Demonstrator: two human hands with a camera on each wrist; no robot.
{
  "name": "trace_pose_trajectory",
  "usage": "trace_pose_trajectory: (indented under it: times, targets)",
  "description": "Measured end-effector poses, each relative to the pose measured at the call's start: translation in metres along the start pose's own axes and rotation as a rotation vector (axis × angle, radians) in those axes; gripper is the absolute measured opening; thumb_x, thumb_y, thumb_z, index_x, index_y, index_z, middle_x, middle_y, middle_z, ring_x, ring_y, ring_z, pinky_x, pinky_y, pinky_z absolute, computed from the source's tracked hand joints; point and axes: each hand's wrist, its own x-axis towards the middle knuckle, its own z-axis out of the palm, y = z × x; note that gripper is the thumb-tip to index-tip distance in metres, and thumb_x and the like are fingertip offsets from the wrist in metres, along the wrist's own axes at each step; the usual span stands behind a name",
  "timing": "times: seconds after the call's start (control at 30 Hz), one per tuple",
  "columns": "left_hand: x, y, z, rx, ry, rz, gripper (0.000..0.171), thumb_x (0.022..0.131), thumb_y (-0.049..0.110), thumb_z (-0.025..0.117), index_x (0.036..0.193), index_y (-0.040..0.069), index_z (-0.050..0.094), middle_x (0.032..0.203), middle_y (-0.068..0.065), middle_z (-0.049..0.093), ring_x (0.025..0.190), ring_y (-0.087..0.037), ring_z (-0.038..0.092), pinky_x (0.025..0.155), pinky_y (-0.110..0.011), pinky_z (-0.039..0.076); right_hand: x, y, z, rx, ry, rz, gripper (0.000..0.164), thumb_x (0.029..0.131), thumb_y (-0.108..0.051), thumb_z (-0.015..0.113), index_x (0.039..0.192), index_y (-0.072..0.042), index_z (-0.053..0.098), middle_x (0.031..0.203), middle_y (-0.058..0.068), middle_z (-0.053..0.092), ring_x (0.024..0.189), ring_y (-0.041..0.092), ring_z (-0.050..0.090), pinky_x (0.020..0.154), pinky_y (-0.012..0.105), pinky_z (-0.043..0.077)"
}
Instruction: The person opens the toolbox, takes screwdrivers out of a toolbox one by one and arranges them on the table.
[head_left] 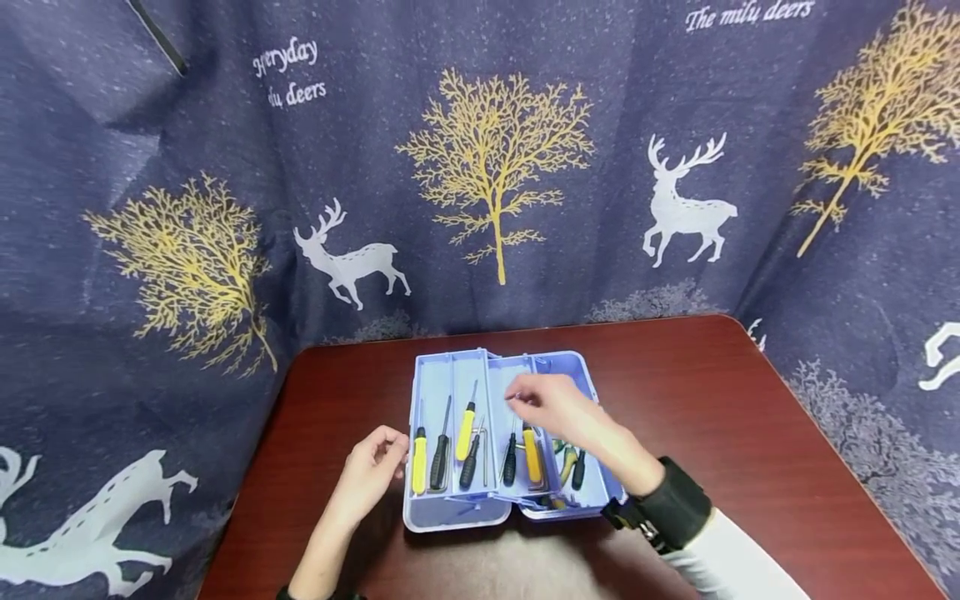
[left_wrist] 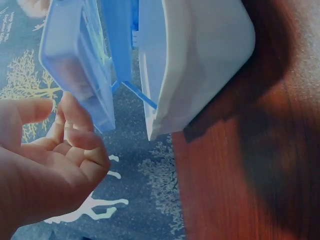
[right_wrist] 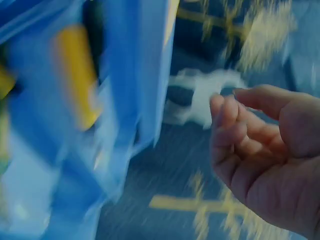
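Observation:
A light-blue toolbox (head_left: pixel 456 517) stands unfolded on the table, its trays spread to both sides. My left hand (head_left: pixel 372 467) is at its left side, fingers bent, fingertips right by the outer wall of the tray (left_wrist: pixel 60 65). Above the right tray hangs my right hand (head_left: pixel 553 402), fingers loosely curled with nothing visible between them. Below it lie a black-handled screwdriver (head_left: pixel 510 463) and a yellow-handled screwdriver (head_left: pixel 532 458). The left trays hold another yellow screwdriver (head_left: pixel 419 468), a black one (head_left: pixel 438 465) and several more tools.
Deeper in the right half lie green-and-yellow handled tools (head_left: pixel 567 467) and a black handle (head_left: pixel 578 472). The reddish-brown table (head_left: pixel 697 417) extends around the box. A dark blue curtain (head_left: pixel 615 275) with deer and trees hangs behind it.

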Motion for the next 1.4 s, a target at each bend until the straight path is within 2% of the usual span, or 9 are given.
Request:
trace_pose_trajectory:
  times: [0.17, 0.3, 0.47, 0.63, 0.77, 0.87, 1.03, 1.27, 1.4]
  targets:
    - [-0.005, 0.000, 0.000, 0.014, 0.000, -0.023, 0.009, 0.095, 0.008, 0.072, 0.098, 0.002, 0.066, 0.081, -0.011, 0.069, 0.061, -0.013, 0.061, 0.061, -0.026, 0.054, 0.040, -0.036, 0.022, -0.043, -0.210, -0.158, 0.010, 0.099, -0.011, 0.067, 0.104, -0.008, 0.075, 0.092, -0.002, 0.073, 0.076, 0.006, 0.061, 0.073, 0.024, 0.052]
    - [-0.007, -0.004, 0.001, 0.017, -0.006, -0.038, 0.009, 0.095, 0.007, 0.073, 0.096, 0.003, 0.065, 0.078, -0.008, 0.068, 0.060, -0.016, 0.061, 0.060, -0.024, 0.052, 0.063, -0.054, 0.043, -0.139, -0.294, -0.206, 0.008, 0.097, -0.010, 0.070, 0.100, -0.009, 0.077, 0.089, -0.002, 0.074, 0.074, 0.006, 0.060, 0.073, 0.022, 0.051]
    - [-0.010, -0.007, 0.004, 0.009, -0.016, -0.048, 0.007, 0.096, 0.005, 0.070, 0.096, 0.002, 0.064, 0.077, -0.007, 0.068, 0.061, -0.020, 0.063, 0.060, -0.025, 0.054, 0.072, -0.069, 0.066, -0.190, -0.392, -0.230, 0.010, 0.098, -0.011, 0.071, 0.098, -0.009, 0.081, 0.086, -0.002, 0.075, 0.073, 0.006, 0.061, 0.071, 0.018, 0.049]
    - [-0.011, -0.006, 0.007, 0.018, -0.029, -0.034, 0.008, 0.096, 0.007, 0.070, 0.097, 0.002, 0.064, 0.078, -0.007, 0.068, 0.059, -0.013, 0.060, 0.059, -0.025, 0.053, 0.071, -0.071, 0.077, -0.223, -0.420, -0.188, 0.009, 0.097, -0.011, 0.073, 0.097, -0.010, 0.081, 0.085, -0.003, 0.074, 0.074, 0.004, 0.059, 0.068, 0.016, 0.048]
    - [-0.010, -0.006, 0.005, 0.003, -0.025, -0.032, 0.008, 0.096, 0.007, 0.070, 0.097, 0.002, 0.064, 0.078, -0.008, 0.068, 0.058, -0.011, 0.059, 0.059, -0.025, 0.052, 0.072, -0.071, 0.080, -0.229, -0.437, -0.152, 0.008, 0.096, -0.011, 0.072, 0.099, -0.011, 0.080, 0.084, -0.003, 0.072, 0.063, 0.003, 0.057, 0.062, 0.016, 0.047]
    - [-0.009, -0.006, 0.004, 0.001, -0.017, -0.036, 0.008, 0.096, 0.007, 0.070, 0.097, 0.003, 0.064, 0.078, -0.007, 0.069, 0.059, -0.013, 0.060, 0.060, -0.027, 0.054, 0.073, -0.073, 0.081, -0.243, -0.450, -0.144, 0.009, 0.096, -0.010, 0.072, 0.099, -0.011, 0.080, 0.081, -0.004, 0.069, 0.060, 0.005, 0.056, 0.061, 0.016, 0.046]
    - [-0.010, -0.006, 0.003, 0.025, -0.016, -0.040, 0.007, 0.096, 0.008, 0.070, 0.097, 0.004, 0.064, 0.077, -0.005, 0.069, 0.060, -0.017, 0.062, 0.060, -0.027, 0.054, 0.071, -0.076, 0.084, -0.317, -0.455, -0.149, 0.006, 0.096, -0.014, 0.073, 0.095, -0.013, 0.079, 0.083, -0.005, 0.070, 0.072, 0.008, 0.056, 0.069, 0.019, 0.047]
    - [-0.011, -0.007, 0.003, 0.006, -0.030, -0.049, 0.005, 0.097, 0.005, 0.068, 0.097, 0.003, 0.063, 0.077, -0.006, 0.067, 0.063, -0.022, 0.063, 0.060, -0.025, 0.054, 0.070, -0.080, 0.087, -0.354, -0.497, -0.116, 0.011, 0.097, -0.013, 0.072, 0.086, -0.013, 0.074, 0.079, -0.006, 0.065, 0.067, 0.007, 0.050, 0.062, 0.017, 0.041]
    - [-0.010, -0.007, 0.003, 0.017, -0.032, -0.043, 0.006, 0.098, 0.007, 0.067, 0.097, 0.003, 0.063, 0.078, -0.006, 0.068, 0.063, -0.023, 0.063, 0.061, -0.027, 0.055, 0.073, -0.078, 0.089, -0.358, -0.470, -0.132, 0.010, 0.097, -0.015, 0.072, 0.089, -0.014, 0.077, 0.079, -0.006, 0.067, 0.068, 0.006, 0.052, 0.063, 0.017, 0.043]
